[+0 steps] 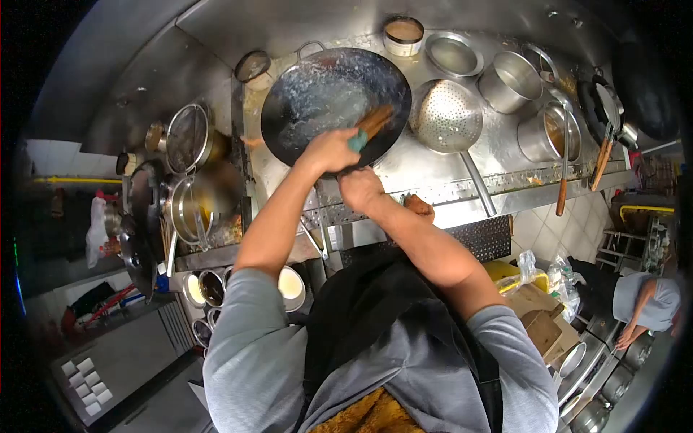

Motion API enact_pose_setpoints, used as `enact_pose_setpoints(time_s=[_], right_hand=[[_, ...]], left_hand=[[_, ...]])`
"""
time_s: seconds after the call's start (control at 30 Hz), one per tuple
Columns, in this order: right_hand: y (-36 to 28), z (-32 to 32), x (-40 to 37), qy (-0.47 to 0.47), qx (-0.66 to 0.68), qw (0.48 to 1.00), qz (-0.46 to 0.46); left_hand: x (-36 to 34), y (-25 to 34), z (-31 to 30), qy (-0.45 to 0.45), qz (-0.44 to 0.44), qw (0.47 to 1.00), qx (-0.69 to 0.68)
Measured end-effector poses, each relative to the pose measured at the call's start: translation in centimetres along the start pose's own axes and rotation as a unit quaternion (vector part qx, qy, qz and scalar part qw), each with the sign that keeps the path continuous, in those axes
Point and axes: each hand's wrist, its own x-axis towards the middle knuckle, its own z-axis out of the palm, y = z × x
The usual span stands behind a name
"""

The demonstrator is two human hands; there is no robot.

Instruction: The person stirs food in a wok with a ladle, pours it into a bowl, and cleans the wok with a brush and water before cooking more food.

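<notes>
Head view: the left hand (pixel 328 153) clamps a brown, green-banded bundled-stick brush (pixel 375 120), its brown end jutting past the fist inside the round black metal wok (pixel 285 133); the right hand (pixel 360 189) meets the near rim, grip unclear.

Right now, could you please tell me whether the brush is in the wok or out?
In: the left hand holds the brush within the wok.

A stained steel table (pixel 395 164) carries a dark wok (pixel 317 101), a perforated strainer (pixel 446 119) with its handle toward the front edge, a tub (pixel 402 46), a shallow bowl (pixel 455 56), a metal pot (pixel 510 85) and a second pot (pixel 533 141).
</notes>
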Motion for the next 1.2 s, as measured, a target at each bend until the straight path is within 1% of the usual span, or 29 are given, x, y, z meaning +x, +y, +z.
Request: enact_pose_setpoints(time_s=[0.03,0.07,0.1,0.17,0.2,0.23,0.27,0.3,0.33,0.37,0.4,0.43,0.47,0.5,0.57,0.6,0.63,0.67,0.7,0.73,0.77,0.83,0.9,0.93,0.97,1.03,1.1,1.17,1.2], right_hand=[[0.1,-0.4,-0.1,-0.033,-0.002,0.999,0.005],[0.1,-0.7,-0.2,-0.031,0.010,0.999,0.009],[0.1,-0.4,-0.4,-0.032,0.012,0.999,0.011],[0.1,0.6,-1.0,0.126,0.044,0.991,-0.028],[0.2,0.2,-1.2,0.133,0.055,0.989,-0.028],[0.3,-0.1,-1.2,0.136,0.058,0.989,-0.023],[0.4,-0.3,-1.5,0.118,0.060,0.991,-0.021],[0.5,-0.5,-1.7,0.100,0.063,0.993,-0.021],[0.7,-0.2,-1.7,0.102,0.065,0.992,-0.019],[0.9,0.4,-1.5,0.132,0.068,0.988,-0.028],[1.1,0.6,-1.4,0.163,0.071,0.983,-0.037],[1.1,0.5,-1.3,0.165,0.075,0.983,-0.038],[1.0,0.4,-1.4,0.136,0.073,0.987,-0.032],[1.1,0.3,-1.4,0.108,0.070,0.991,-0.025],[1.0,0.2,-1.3,0.124,0.075,0.989,-0.021],[0.7,0.3,-1.4,0.140,0.078,0.987,-0.020],[0.6,0.2,-1.3,0.139,0.080,0.987,-0.023],[0.5,0.1,-1.3,0.129,0.089,0.987,-0.014],[0.4,0.2,-1.4,0.119,0.100,0.988,-0.003],[0.4,-0.1,-1.5,0.119,0.103,0.987,0.002],[0.6,-0.5,-1.7,0.109,0.104,0.989,0.001],[0.2,-0.7,-2.0,0.099,0.104,0.990,-0.012],[0.3,-0.6,-1.8,0.113,0.105,0.988,-0.006],[0.3,-0.8,-1.7,0.092,0.096,0.991,-0.006],[0.2,-0.9,-1.6,0.091,0.097,0.991,-0.013],[0.2,-1.0,-1.5,0.076,0.087,0.993,-0.004],[0.3,-0.6,-1.5,0.091,0.086,0.992,-0.009],[0.2,-0.4,-1.5,0.107,0.084,0.991,-0.015],[0.2,-0.6,-1.6,0.113,0.087,0.990,-0.015]], left_hand=[[-1.5,1.5,-1.9,-0.041,0.010,0.998,0.052],[-2.3,2.3,-3.2,-0.085,0.020,0.991,0.103],[-1.0,1.9,-3.8,-0.105,-0.026,0.987,0.115],[4.2,-1.5,-1.8,-0.050,-0.116,0.987,0.101],[6.2,-2.6,-0.7,-0.050,-0.111,0.987,0.105],[7.2,-2.2,0.0,0.059,-0.107,0.990,0.073],[7.6,-2.1,0.9,0.166,-0.105,0.980,0.037],[7.6,-2.3,1.6,0.163,-0.103,0.980,0.038],[6.4,-0.7,0.6,0.053,-0.121,0.990,-0.045],[4.7,1.1,-0.8,-0.057,-0.138,0.981,-0.127],[2.3,2.5,-2.2,-0.098,-0.100,0.978,-0.155],[0.0,4.4,-4.8,-0.190,-0.098,0.975,-0.062],[-1.7,1.7,-4.2,-0.109,0.072,0.991,0.035],[-3.8,4.1,-7.2,-0.195,0.005,0.975,0.102],[-4.3,4.7,-10.3,-0.254,-0.052,0.943,0.211],[-2.2,1.7,-9.9,-0.267,-0.057,0.927,0.259],[0.4,-0.3,-9.4,-0.267,-0.102,0.915,0.283],[2.6,-2.4,-8.7,-0.184,-0.123,0.928,0.301],[4.7,-3.7,-8.2,-0.164,-0.152,0.951,0.213],[5.0,-2.4,-7.8,-0.122,-0.195,0.966,0.115],[5.2,-2.2,-5.8,-0.124,-0.194,0.966,0.114],[4.5,-2.3,-2.1,-0.063,-0.161,0.985,-0.003],[0.1,2.2,-3.1,-0.131,-0.150,0.979,0.037],[-2.1,1.2,-2.5,-0.108,-0.065,0.987,0.096],[-4.3,0.0,-2.1,-0.086,0.021,0.984,0.155],[-8.3,4.7,-8.2,-0.238,-0.080,0.938,0.241],[-8.3,3.3,-11.6,-0.289,-0.101,0.885,0.351],[-4.5,-3.0,-11.3,-0.232,-0.167,0.855,0.433],[-2.0,-3.8,-11.0,-0.194,-0.189,0.873,0.407]])
